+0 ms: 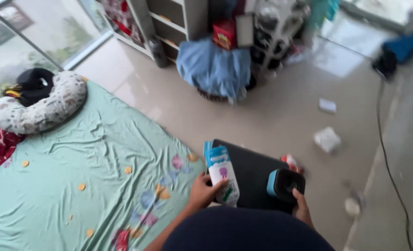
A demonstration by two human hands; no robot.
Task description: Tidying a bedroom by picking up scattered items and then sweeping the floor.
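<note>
One white bottle (223, 175) with blue top, held near the bottom centre; long axis upright, tilted slightly left. It is gripped at its lower half by the left hand (203, 191), fingers wrapped round. One black-and-blue box-shaped device (284, 184) is clasped just right by the right hand (302, 209). Behind both, one dark flat case (250, 173). Left, one green sheet (76, 176); far left, one curved pillow (41, 109).

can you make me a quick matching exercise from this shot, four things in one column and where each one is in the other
Things:
1. white bottle
2. small black box with blue edge
3. curved patterned pillow
4. blue cloth

Places:
a. draped over a basket by the shelves
b. in the left hand
c. at the far end of the green sheet
d. in the right hand

Pairs: 1-b, 2-d, 3-c, 4-a
</note>
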